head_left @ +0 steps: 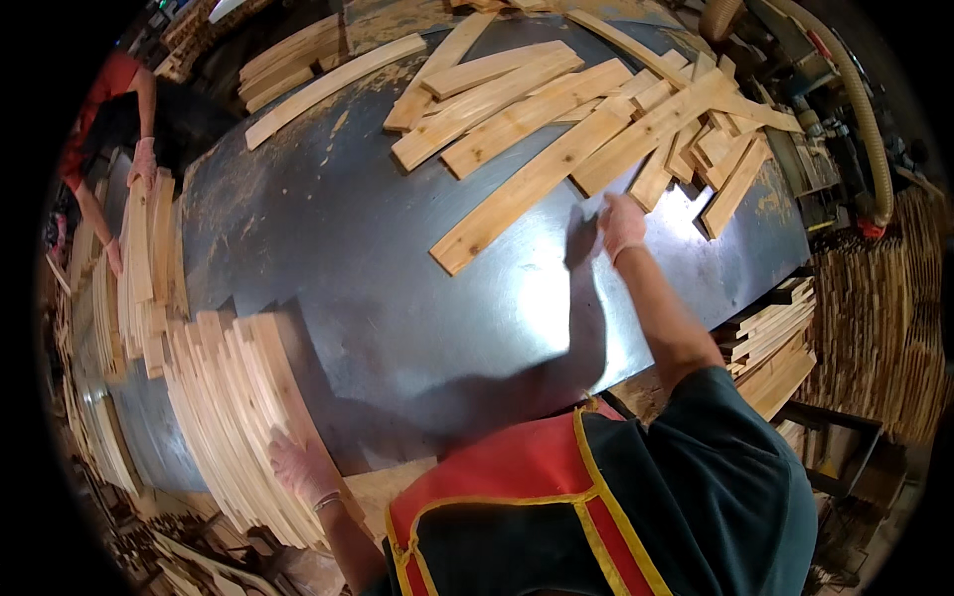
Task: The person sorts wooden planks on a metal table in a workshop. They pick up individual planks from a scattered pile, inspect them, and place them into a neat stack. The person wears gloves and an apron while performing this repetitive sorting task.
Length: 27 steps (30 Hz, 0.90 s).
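My left hand [303, 472], in a thin pale glove, lies with fingers outstretched on the near right side of a row of light wooden boards [234, 397] packed side by side. My right hand [623, 223], gloved too, is stretched out over the metal table [388, 288], and its shadow falls to the left of it. Its fingers are loosely bent, with no board seen in them. Just beyond it are the near ends of a wide board [646, 134] and a shorter board [653, 179] in a loose, criss-crossed pile. A long board [532, 189] lies to its left.
At the left, a co-worker in a red shirt [114, 79] has gloved hands on other upright boards [139, 253]. Stacked boards [770, 338] stand by the table's right edge, with a tall wood stack [879, 318] beyond. A ribbed hose [865, 109] hangs near machinery at the upper right.
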### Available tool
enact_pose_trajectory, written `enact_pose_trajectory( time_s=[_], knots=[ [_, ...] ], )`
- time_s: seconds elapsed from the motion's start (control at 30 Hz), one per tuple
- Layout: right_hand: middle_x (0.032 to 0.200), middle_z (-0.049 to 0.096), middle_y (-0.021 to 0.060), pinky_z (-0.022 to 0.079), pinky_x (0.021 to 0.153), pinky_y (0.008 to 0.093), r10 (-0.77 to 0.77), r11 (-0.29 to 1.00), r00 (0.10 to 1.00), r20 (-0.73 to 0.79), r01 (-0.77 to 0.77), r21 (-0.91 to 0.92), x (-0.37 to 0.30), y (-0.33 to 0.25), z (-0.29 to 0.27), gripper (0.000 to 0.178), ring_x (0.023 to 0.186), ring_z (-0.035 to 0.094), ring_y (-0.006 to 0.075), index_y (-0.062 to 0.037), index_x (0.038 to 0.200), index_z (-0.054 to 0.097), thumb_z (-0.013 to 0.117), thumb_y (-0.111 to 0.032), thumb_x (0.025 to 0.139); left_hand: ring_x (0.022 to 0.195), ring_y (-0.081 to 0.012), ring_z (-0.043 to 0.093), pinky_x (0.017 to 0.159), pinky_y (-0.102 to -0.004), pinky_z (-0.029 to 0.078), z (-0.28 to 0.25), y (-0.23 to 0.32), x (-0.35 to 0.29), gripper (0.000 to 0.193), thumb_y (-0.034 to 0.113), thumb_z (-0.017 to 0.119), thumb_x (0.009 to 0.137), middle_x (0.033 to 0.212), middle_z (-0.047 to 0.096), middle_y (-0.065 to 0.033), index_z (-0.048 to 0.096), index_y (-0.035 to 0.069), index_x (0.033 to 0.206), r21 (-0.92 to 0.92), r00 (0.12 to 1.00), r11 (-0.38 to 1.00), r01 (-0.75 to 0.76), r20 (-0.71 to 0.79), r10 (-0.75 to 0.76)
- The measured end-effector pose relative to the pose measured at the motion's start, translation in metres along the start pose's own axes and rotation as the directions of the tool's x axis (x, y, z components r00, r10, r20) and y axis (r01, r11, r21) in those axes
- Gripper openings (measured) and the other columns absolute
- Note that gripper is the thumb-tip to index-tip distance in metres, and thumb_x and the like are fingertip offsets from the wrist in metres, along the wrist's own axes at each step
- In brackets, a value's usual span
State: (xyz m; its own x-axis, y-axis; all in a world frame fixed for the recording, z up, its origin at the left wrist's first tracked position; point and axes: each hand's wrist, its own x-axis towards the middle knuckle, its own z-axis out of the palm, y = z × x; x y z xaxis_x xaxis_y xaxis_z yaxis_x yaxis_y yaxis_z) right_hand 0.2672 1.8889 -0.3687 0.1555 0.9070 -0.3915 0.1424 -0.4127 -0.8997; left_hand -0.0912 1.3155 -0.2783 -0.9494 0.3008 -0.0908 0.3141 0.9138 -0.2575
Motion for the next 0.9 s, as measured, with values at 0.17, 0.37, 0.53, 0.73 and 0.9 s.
enact_pose_trajectory(
  time_s=[0.17,0.37,0.53,0.73,0.9],
  knots=[
    [0.093,0.070,0.0102,0.052,0.056,0.0382,-0.030,0.961,0.999,0.044,0.016,0.275,0.080,-0.043,0.006,0.035,0.071,0.065,0.0225,-0.0022,0.118,0.065,0.074,-0.017,0.088,0.153,-0.0308,0.039,0.125,-0.0441,0.034,0.020,0.059,0.018,0.085,0.045,0.071,0.094,0.167,0.038,-0.0135,0.037,0.013,0.165,0.086,0.981,0.983,-0.159,-0.103,0.168],
    [0.135,0.069,0.0139,0.057,0.102,0.0387,-0.050,0.989,0.827,0.560,-0.037,0.142,-0.065,-0.034,0.034,0.062,0.118,0.069,0.0255,0.0001,0.149,0.054,0.077,-0.017,0.094,0.145,-0.0383,0.048,0.120,-0.0470,0.041,-0.047,0.218,-0.013,0.089,0.045,0.082,0.084,0.157,0.051,-0.0204,0.049,0.004,0.155,-0.389,0.799,0.703,-0.596,-0.196,0.569],
    [0.112,0.064,0.0095,0.050,0.084,0.0333,-0.079,0.972,0.890,0.450,0.168,-0.163,-0.074,0.009,0.047,0.048,0.099,0.060,0.0183,-0.0037,0.130,0.058,0.078,-0.025,0.092,0.138,-0.0397,0.053,0.115,-0.0467,0.046,-0.060,0.298,-0.024,0.109,0.058,0.083,0.077,0.153,0.053,-0.0208,0.035,0.008,0.161,-0.511,0.846,0.722,-0.466,-0.017,0.533],
    [0.096,0.066,0.0082,0.053,0.059,0.0317,0.073,0.965,0.972,0.222,-0.125,0.231,0.010,-0.028,0.102,0.034,0.074,0.063,0.0189,-0.0049,0.119,0.060,0.075,-0.016,0.091,0.133,-0.0370,0.058,0.108,-0.0452,0.051,-0.038,0.306,0.005,0.112,0.049,0.083,0.077,0.150,0.055,-0.0188,0.025,0.013,0.165,-0.355,0.848,0.863,-0.358,0.262,0.460],
    [0.107,0.071,0.0131,0.062,0.073,0.0364,0.024,0.936,0.859,0.511,-0.199,0.291,-0.023,-0.005,0.106,0.042,0.093,0.073,0.0259,-0.0016,0.130,0.059,0.071,-0.001,0.090,0.133,-0.0368,0.059,0.108,-0.0456,0.051,-0.042,0.238,0.009,0.097,0.043,0.082,0.078,0.150,0.056,-0.0183,0.040,0.012,0.160,-0.745,0.806,0.617,-0.254,0.188,0.560]
  ],
)
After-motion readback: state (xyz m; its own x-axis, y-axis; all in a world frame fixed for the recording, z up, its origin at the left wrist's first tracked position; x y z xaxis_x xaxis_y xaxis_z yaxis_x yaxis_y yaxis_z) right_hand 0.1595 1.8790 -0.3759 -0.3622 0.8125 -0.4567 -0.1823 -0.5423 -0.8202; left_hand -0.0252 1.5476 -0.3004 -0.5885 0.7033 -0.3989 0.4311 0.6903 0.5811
